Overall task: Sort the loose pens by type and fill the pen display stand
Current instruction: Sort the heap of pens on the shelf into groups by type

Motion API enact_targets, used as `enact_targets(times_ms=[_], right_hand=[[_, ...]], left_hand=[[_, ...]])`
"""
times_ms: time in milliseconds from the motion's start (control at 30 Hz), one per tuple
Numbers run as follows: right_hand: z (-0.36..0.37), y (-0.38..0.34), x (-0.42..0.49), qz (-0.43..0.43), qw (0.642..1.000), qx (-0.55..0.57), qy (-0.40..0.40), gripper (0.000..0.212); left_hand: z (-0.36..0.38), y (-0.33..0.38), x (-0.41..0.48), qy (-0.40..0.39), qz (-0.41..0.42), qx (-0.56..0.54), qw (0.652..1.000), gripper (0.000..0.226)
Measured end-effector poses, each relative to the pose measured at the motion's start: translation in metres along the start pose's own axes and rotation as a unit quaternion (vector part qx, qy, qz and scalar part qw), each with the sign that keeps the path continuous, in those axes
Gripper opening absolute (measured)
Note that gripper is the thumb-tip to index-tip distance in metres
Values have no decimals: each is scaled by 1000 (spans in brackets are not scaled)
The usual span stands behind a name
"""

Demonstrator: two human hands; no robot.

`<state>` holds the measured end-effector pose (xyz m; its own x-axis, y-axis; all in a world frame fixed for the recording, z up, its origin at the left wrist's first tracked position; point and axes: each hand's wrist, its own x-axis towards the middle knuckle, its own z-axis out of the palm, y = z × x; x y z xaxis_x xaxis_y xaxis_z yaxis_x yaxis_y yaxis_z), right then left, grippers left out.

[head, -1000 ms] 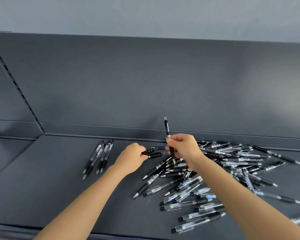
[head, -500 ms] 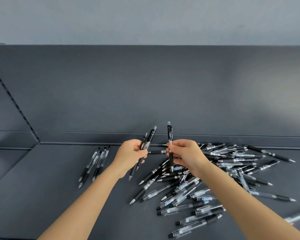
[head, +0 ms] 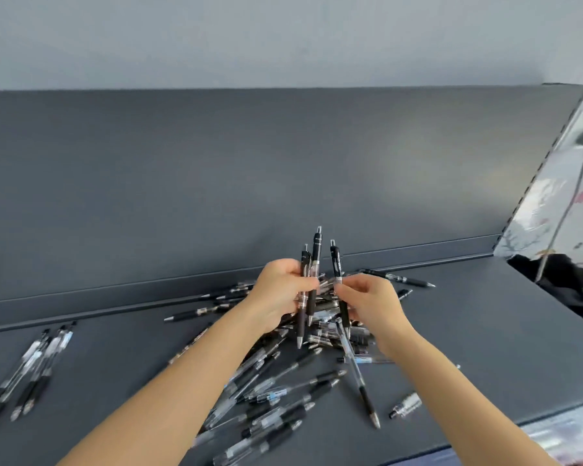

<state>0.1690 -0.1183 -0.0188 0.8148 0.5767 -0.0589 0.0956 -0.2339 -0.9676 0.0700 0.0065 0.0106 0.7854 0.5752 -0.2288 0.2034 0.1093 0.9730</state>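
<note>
At far left a sorted row of pens (head: 31,371) lies on the shelf (head: 485,331). The left hand (head: 280,294) is closed around 2 black pens (head: 308,280), upright; the right hand (head: 371,304) pinches 1 pen (head: 336,264) just beside them — best slid in parallel, clicker ends level, above the loose pile (head: 276,381). No display stand is in view, and motion blur hides the pen types.

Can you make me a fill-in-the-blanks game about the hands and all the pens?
1. The left hand holds ____ pens upright.
2. The right hand holds ____ black pen.
3. The big pile of pens lies on a dark ____ shelf.
4. The small sorted row of pens lies on the ____ side of the picture.

Missing words: two; one; grey; left
</note>
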Motion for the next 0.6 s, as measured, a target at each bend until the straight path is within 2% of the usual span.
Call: enact_targets(times_ms=[233,333,600], right_hand=[[-90,36,34,14,993,-61,100,5],[-131,52,47,23,981,-134,138,5],[-206,80,73,76,951,-253,161,17]], left_hand=[[117,3,55,-42,-56,-21,997,10],[157,-1,77,-51,-85,-20,995,15],[241,-15,110,-69,-145,23,987,19]])
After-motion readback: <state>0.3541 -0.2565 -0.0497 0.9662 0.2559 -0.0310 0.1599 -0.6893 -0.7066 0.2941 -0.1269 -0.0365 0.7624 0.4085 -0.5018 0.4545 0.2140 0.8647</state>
